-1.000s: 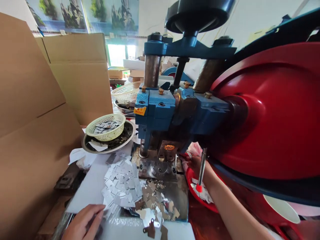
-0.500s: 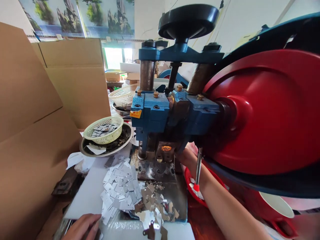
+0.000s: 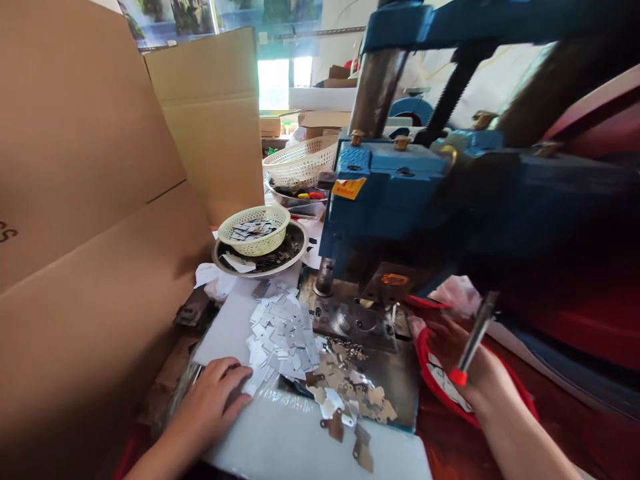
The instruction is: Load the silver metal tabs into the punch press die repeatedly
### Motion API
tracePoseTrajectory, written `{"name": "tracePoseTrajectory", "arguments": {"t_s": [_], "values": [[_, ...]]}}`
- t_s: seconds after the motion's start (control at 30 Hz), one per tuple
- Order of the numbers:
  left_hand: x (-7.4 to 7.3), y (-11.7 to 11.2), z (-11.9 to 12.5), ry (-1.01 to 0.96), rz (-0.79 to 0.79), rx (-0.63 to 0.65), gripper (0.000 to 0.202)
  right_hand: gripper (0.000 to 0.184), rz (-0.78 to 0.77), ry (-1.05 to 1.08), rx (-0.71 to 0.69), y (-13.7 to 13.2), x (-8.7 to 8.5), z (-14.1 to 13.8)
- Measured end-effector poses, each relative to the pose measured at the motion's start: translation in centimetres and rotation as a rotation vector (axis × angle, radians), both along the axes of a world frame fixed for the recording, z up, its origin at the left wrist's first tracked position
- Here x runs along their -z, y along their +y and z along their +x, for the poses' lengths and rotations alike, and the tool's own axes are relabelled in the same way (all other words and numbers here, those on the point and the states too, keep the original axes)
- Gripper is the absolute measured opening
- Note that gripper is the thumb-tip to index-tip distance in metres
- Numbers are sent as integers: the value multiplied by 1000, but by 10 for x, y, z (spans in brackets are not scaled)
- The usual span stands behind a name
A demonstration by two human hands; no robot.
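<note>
My left hand (image 3: 213, 397) rests on the white padded surface, thumb and fingers apart, its fingertips at the near-left edge of a pile of flat grey metal plates (image 3: 283, 333). My right hand (image 3: 463, 353) is over a red plastic basket (image 3: 525, 393) right of the press, partly behind a metal rod (image 3: 477, 337) with a red tip. Its fingers are blurred, and what they hold, if anything, does not show. Pale plates (image 3: 445, 383) lie in that basket. Between the hands stands the blue press (image 3: 390, 207), its steel die (image 3: 355, 323) low at the front.
Brown-grey cut pieces (image 3: 340, 370) and tiny scraps are scattered before the die. Behind the pile, a cream basket (image 3: 255, 243) of plates sits in a metal bowl (image 3: 300, 250). A large cardboard box (image 3: 90, 180) walls the left side. A red flywheel (image 3: 600, 127) is at right.
My right hand has drawn back from beside the die to the red basket. My left hand has come further into view by the plate pile. The view has turned and moved closer.
</note>
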State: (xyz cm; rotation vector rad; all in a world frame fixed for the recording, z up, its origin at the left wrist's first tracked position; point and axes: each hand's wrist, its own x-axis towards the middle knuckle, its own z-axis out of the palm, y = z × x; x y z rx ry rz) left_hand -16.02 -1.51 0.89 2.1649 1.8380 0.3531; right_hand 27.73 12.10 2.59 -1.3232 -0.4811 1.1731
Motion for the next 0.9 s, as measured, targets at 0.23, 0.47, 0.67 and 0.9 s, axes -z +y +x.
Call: {"name": "tracePoseTrajectory", "arguments": {"t_s": [0.23, 0.47, 0.67, 0.9], "values": [[-21, 6, 20, -61, -165, -101, 15, 31, -92, -76, -30, -60, 2, -24], [-35, 1, 48, -519, -334, -284, 21, 42, -42, -167, -401, -85, -9, -85], [-49, 32, 105, -1146, -537, -314, 43, 45, -38, 36, -759, -106, -10, -139], [-65, 50, 145, -1313, -598, -262, 37, 35, -251, 522, -652, -117, -18, -139]]}}
